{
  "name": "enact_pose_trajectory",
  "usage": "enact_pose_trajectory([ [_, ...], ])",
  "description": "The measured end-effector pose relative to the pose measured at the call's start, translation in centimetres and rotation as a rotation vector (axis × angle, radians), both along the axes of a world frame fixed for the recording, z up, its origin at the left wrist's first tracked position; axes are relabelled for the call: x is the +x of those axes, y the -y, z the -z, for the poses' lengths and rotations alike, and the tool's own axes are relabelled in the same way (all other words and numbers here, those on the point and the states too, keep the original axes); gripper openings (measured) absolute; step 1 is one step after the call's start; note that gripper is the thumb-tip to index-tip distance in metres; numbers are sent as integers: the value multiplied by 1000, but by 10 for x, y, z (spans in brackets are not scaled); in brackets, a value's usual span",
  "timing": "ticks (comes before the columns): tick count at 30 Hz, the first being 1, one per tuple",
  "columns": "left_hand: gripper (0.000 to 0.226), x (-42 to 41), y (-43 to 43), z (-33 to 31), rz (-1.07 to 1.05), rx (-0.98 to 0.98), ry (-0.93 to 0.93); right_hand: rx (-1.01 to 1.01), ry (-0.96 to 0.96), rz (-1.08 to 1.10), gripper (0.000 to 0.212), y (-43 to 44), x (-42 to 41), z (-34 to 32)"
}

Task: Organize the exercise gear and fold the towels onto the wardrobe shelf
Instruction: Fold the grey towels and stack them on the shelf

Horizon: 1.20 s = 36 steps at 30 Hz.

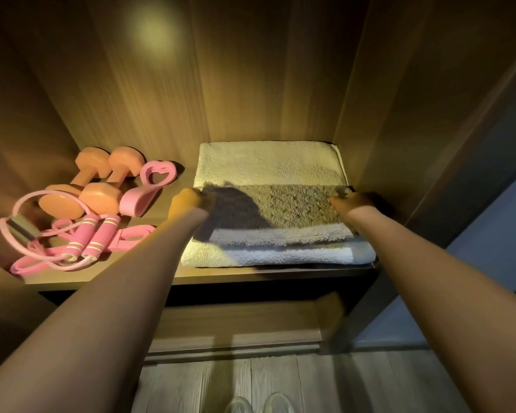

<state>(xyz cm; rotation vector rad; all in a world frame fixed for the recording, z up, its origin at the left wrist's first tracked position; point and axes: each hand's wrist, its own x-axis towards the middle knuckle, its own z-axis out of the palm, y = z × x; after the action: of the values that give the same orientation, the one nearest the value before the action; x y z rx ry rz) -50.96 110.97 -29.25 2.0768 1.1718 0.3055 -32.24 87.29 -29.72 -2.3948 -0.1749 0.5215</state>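
On the wardrobe shelf point(102, 280) a folded white towel point(265, 162) lies at the right. A smaller grey-brown folded towel point(289, 207) lies on top of it near the front. My left hand point(188, 201) grips that top towel's far left corner. My right hand point(352, 201) grips its far right corner, and both arms reach forward. At the left of the shelf lie two orange dumbbells point(99, 186), a pink heart-shaped trainer point(149, 186), a pink jump rope point(84, 242) and a pink resistance band point(36, 263).
Wooden wardrobe walls close in the shelf at the back, left and right point(399, 114). A lower drawer front point(236, 326) sits below the shelf. Grey plank floor point(191, 386) and the tips of my shoes point(256, 403) show at the bottom.
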Motion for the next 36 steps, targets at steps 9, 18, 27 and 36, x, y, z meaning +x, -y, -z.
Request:
enact_pose_trajectory([
  [9,14,-60,45,-41,12,135,240,405,146,47,25,47,-64,-35],
  [18,17,-192,182,-69,22,-184,462,585,168,-112,23,133,-229,-64],
  [27,14,-266,310,-44,135,-292,519,710,60,-284,24,171,-367,-52],
  [36,11,-297,336,-40,76,-271,662,821,48,-259,24,188,-401,-49],
])
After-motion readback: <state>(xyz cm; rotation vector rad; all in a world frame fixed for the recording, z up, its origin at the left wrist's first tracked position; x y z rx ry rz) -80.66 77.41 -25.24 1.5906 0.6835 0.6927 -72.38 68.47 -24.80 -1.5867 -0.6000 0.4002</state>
